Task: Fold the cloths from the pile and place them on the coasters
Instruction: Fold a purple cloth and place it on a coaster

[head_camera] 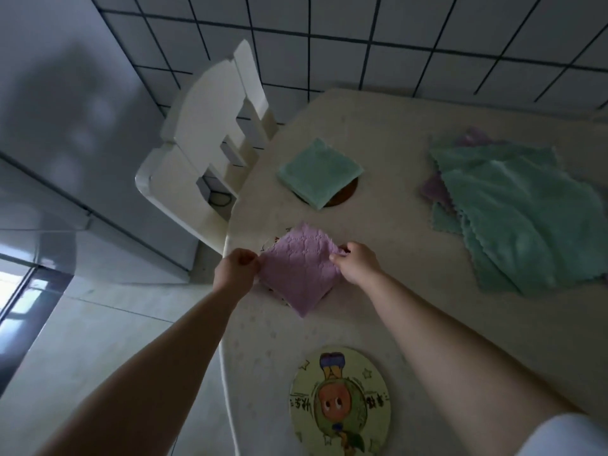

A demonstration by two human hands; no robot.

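Note:
A folded purple cloth [300, 270] lies on a coaster near the table's left edge; only slivers of that coaster show at the cloth's rim. My left hand [237, 264] pinches its left corner and my right hand [356, 262] pinches its right corner. Farther back, a folded green cloth [319, 172] rests on a brown coaster [346, 194]. The pile of unfolded green and purple cloths [519, 212] spreads over the right of the table. A round coaster with a cartoon print [340, 401] lies bare at the near edge.
The cream table [394, 136] has its left edge just beside my left hand. A white chair [210, 133] stands at the table's far left corner. Tiled floor lies beyond, and a pale cabinet front stands on the left.

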